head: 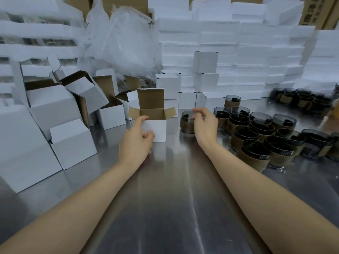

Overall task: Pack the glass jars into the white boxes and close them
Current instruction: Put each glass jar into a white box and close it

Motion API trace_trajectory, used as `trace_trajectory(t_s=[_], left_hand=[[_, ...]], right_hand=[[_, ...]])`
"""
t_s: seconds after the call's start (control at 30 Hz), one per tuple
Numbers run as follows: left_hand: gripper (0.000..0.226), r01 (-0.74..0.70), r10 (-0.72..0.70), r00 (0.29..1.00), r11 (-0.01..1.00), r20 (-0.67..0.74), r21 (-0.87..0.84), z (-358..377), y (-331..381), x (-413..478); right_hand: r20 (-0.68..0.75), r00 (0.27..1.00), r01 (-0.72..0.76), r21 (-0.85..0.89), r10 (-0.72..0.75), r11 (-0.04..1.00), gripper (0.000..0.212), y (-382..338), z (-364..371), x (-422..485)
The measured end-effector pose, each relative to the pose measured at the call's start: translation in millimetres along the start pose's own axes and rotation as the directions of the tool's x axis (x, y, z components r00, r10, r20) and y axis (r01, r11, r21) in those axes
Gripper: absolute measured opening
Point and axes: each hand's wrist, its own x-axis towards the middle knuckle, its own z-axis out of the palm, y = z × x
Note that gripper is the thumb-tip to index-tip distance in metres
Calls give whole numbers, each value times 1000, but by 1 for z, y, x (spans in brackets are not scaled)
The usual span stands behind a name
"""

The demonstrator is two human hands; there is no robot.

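An open white box (159, 129) with brown inside flaps stands upright in the middle of the steel table (170, 189). My left hand (136, 139) touches its front left corner, thumb near the rim, fingers loosely curled and holding nothing. Just right of the box stands a dark glass jar (186, 123) with a brown paper sleeve. My right hand (205, 123) hovers right beside that jar with relaxed, slightly bent fingers near its rim, holding nothing. Several more sleeved jars (256, 136) crowd the table to the right.
Open and folded white boxes (73, 142) are piled at the left. Closed white boxes (205, 77) are stacked behind the middle. White foam trays (256, 52) and a clear plastic bag (124, 43) fill the back. More jars (300, 99) stand at the far right.
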Motion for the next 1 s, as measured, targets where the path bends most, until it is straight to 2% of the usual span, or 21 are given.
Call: trace_trajectory(t_s=[0.07, 0.13, 0.27, 0.37, 0.43, 0.53, 0.67, 0.8, 0.9, 1.0], left_hand=[[42, 5, -5, 1000, 1000, 7, 7, 0, 0, 0], [46, 12, -12, 1000, 1000, 13, 4, -1, -1, 0], [58, 24, -24, 998, 1000, 51, 3, -2, -2, 2], [62, 30, -31, 997, 999, 69, 19, -2, -2, 3], [64, 30, -31, 997, 999, 75, 17, -1, -2, 2], [72, 49, -48, 996, 999, 72, -1, -1, -2, 3], [78, 55, -54, 996, 998, 77, -15, 0, -3, 4], [80, 37, -37, 996, 999, 87, 7, 0, -4, 4], [80, 45, -46, 995, 999, 86, 14, 0, -4, 5], [81, 50, -51, 995, 999, 91, 10, 0, -4, 5]], right_hand=[[-9, 1000, -21, 56, 22, 998, 34, 0, -3, 0], [36, 999, 2, -86, 1, 996, 45, 1, -6, -1], [281, 954, -21, -281, 103, 959, 71, 3, 0, -4], [324, 941, 29, -362, 96, 932, 76, 5, 1, -4], [281, 955, -18, -260, 94, 965, 73, 5, 0, -5], [216, 970, -122, 12, 117, 992, 75, 0, -3, -6], [386, 911, -292, 344, 149, 892, 61, -5, -4, -5], [520, 848, -385, 475, 101, 791, 48, -4, -5, -3], [531, 843, -413, 533, 88, 738, 47, -2, -4, -2], [521, 851, -400, 555, 70, 729, 52, -2, -3, -2]])
